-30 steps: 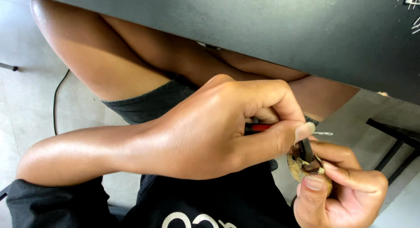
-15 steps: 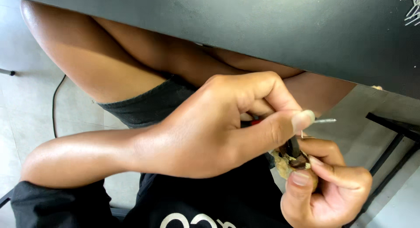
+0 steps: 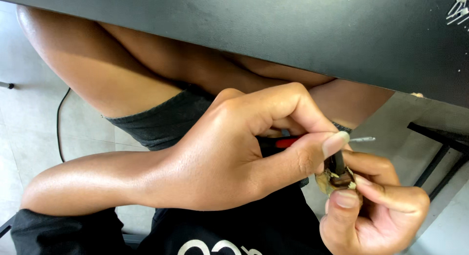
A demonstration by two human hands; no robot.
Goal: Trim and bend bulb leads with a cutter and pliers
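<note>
Hands worked close together below the edge of a black table [image 3: 293, 35], over the person's lap. The left hand [image 3: 229, 157] was closed around a small screwdriver [image 3: 288, 142] with a red and black handle; the thumb pressed along the handle, and the thin metal tip stuck out past the thumbnail toward 3 o'clock. The right hand [image 3: 376, 211], at 5 o'clock from the left hand, pinched a small brownish part [image 3: 334, 179] with a dark piece on top between thumb and forefinger. That part sat just beneath the left thumb, touching it or nearly so; the exact contact could not be told. What kind of part it was could not be told either. Bare legs in dark grey shorts [image 3: 161, 123] lay behind the hands at 11 o'clock. A black cable [image 3: 59, 123] ran over the pale tiled floor [image 3: 29, 137] at 9 o'clock. Small metal bits [image 3: 457, 10] lay on the table at 1 o'clock.
</note>
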